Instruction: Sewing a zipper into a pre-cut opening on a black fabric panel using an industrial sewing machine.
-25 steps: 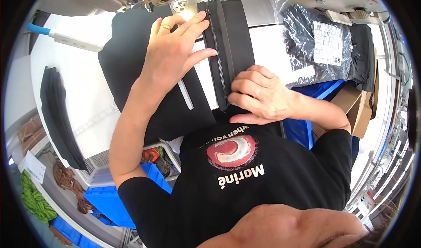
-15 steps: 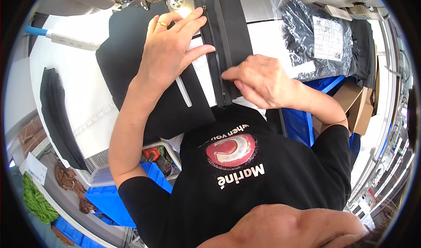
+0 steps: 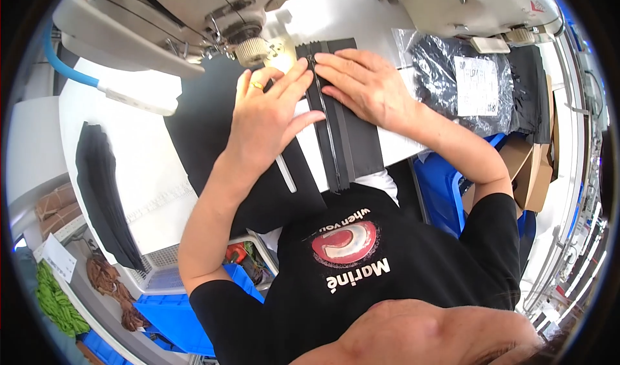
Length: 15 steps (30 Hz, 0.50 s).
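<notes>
A black zipper (image 3: 331, 139) with dark teeth lies lengthwise along a black fabric strip (image 3: 367, 145) on the white table. My left hand (image 3: 268, 113) is open, its fingertips at the zipper's far left edge and its thumb near the middle of the tape. Flat on the far end of the zipper and strip rests my right hand (image 3: 371, 90), fingers stretched out and close to the left fingertips. Under my left hand and forearm spreads a larger black fabric panel (image 3: 203, 129) with a narrow slot showing white. The zipper's near end reaches my shirt.
A sewing machine (image 3: 248, 48) stands just beyond my hands, its lamp lit. Left lies a stack of black strips (image 3: 103, 190); a clear bag of black fabric (image 3: 436, 68) is at right. Blue bins (image 3: 440, 184) and a white basket (image 3: 171, 261) sit below the table edge.
My right hand has moved from the zipper's middle to its far end, its pointing finger giving way to flat fingers. My left hand stays by the far left edge. The view has shifted, showing more machine.
</notes>
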Available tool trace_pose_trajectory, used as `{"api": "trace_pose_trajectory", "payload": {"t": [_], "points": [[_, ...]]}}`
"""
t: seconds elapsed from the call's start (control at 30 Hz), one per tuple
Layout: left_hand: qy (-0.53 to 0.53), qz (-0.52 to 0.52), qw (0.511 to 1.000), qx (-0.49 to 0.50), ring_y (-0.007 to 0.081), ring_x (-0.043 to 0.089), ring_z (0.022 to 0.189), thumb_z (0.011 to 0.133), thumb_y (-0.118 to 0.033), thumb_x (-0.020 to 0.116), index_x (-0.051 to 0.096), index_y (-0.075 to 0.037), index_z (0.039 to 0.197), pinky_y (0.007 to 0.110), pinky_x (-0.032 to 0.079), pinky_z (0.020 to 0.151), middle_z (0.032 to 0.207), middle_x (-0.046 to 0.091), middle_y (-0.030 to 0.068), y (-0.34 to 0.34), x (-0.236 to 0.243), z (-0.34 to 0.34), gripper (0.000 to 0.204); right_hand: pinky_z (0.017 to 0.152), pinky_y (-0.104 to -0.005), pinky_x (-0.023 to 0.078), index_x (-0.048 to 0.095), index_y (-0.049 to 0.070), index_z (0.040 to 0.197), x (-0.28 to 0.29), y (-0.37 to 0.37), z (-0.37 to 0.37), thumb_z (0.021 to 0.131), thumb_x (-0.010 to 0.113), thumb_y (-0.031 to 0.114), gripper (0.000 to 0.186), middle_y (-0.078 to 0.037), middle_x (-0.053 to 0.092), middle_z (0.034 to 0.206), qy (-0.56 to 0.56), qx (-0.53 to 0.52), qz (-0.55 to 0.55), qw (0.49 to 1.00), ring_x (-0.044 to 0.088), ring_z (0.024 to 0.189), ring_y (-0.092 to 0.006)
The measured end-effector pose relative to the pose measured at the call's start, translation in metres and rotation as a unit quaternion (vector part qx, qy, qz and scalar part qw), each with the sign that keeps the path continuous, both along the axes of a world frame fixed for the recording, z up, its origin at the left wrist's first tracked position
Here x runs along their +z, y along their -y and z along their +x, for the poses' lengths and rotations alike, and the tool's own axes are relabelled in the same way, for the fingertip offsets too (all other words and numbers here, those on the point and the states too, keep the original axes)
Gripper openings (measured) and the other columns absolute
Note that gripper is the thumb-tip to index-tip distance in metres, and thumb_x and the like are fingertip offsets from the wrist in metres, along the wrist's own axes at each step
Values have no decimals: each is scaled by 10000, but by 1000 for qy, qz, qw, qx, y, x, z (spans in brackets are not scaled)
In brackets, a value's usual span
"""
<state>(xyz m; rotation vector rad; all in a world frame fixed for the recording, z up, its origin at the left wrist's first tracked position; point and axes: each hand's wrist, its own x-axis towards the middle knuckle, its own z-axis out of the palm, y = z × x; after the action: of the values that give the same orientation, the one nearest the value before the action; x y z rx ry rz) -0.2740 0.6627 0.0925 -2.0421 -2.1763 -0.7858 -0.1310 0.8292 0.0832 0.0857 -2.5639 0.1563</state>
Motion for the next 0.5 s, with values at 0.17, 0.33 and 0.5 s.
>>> {"api": "trace_pose_trajectory", "payload": {"t": [0.17,0.33,0.5], "points": [[-13,-3,1000,7,235,524,1046,701,-355,763,631,-65,1161,494,400,955,1265,591,15,3,1,2,560,774,-332,529,664,88,1049,0,3,1,809,703,218,275,-13,635,1177,-2,-8,19,1000,589,1003,-221],[-17,-1,1000,6,225,522,1054,692,-353,772,625,-54,1166,501,407,938,1266,589,20,3,1,2,579,774,-338,538,669,76,1060,3,5,1,808,706,216,290,-30,643,1160,3,-11,14,1000,597,1002,-235],[-30,-25,999,12,229,524,1082,695,-406,761,614,-62,1184,510,391,956,1311,566,9,-1,6,0,615,789,-347,540,659,64,1084,4,5,2,803,711,222,327,-51,639,1169,7,-11,9,1000,599,1014,-246]]}}
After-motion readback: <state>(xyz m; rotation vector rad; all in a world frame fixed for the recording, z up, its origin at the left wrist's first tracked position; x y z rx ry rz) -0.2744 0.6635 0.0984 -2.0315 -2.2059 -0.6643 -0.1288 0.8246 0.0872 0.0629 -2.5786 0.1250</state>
